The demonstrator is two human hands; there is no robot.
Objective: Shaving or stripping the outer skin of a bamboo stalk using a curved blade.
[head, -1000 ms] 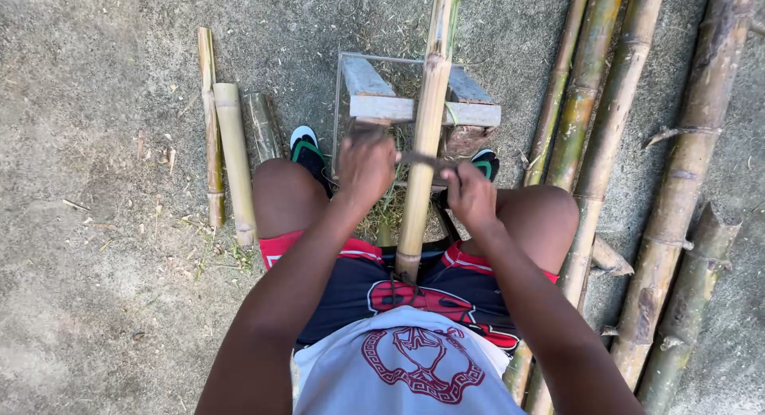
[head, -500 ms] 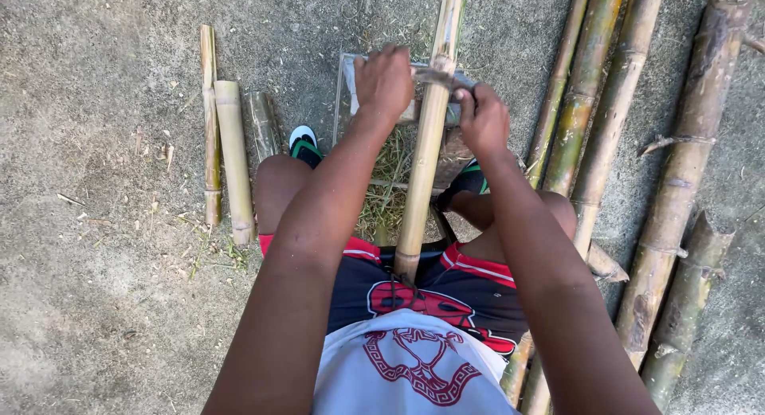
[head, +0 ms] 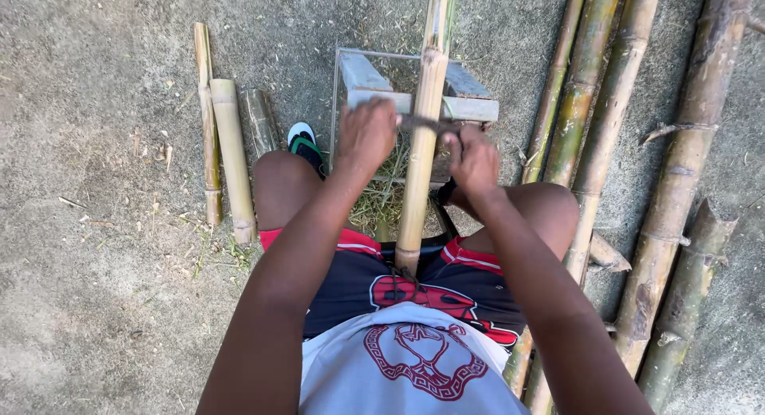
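Both hands grasp a blade across the centre bamboo pole.
Pole rests on the metal stand, steadied between the knees.

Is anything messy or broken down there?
Nothing looks broken. The only mess is a heap of thin green shavings on the ground under the bamboo pole, between the knees. Both hands grip a blade laid across that pole.

Bare arms, grey patterned shirt, black-and-red shorts, green-strapped sandal.
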